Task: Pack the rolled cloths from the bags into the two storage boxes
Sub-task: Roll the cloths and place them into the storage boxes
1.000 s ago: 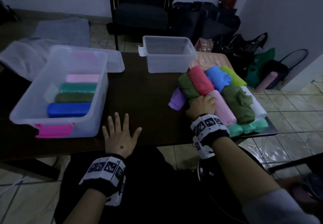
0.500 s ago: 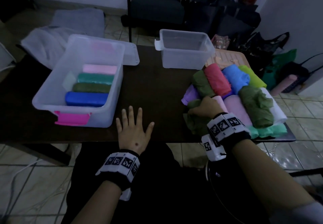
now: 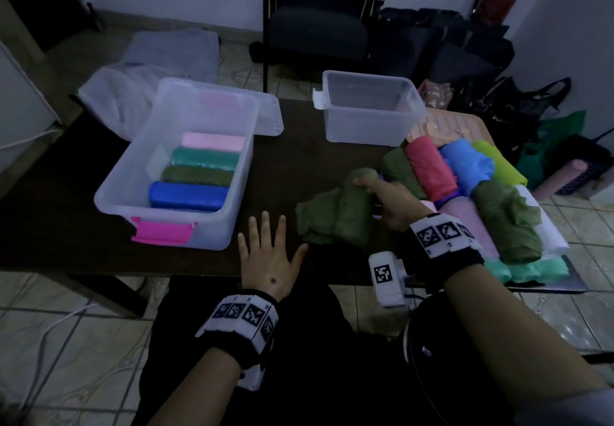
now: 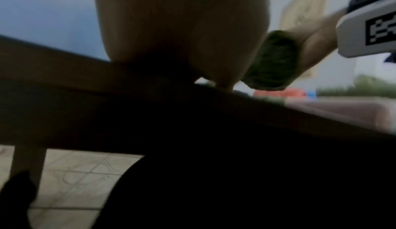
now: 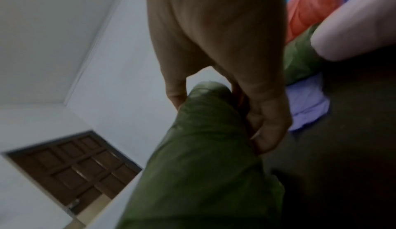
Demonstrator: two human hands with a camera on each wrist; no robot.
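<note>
My right hand (image 3: 382,193) grips an olive-green rolled cloth (image 3: 335,213) above the dark table (image 3: 299,166), left of the pile of rolled cloths (image 3: 465,186); the right wrist view shows its fingers (image 5: 265,131) curled round the roll (image 5: 203,156). My left hand (image 3: 269,252) lies flat on the table edge with fingers spread. The big clear box (image 3: 139,173) with a pink latch holds pink, teal, olive and blue rolls (image 3: 199,173). A smaller clear box (image 3: 368,126) stands empty behind. The left wrist view shows the green roll's end (image 4: 272,63).
A box lid (image 3: 269,116) leans behind the big box. A dark armchair (image 3: 319,23) and several bags (image 3: 518,103) stand on the floor past the table. A peach lid (image 3: 445,126) lies behind the pile. My dark lap fills the near side.
My right hand has pulled the olive-green roll out of the pile and carried it left, toward the table's middle. The left hand has stayed flat on the table.
</note>
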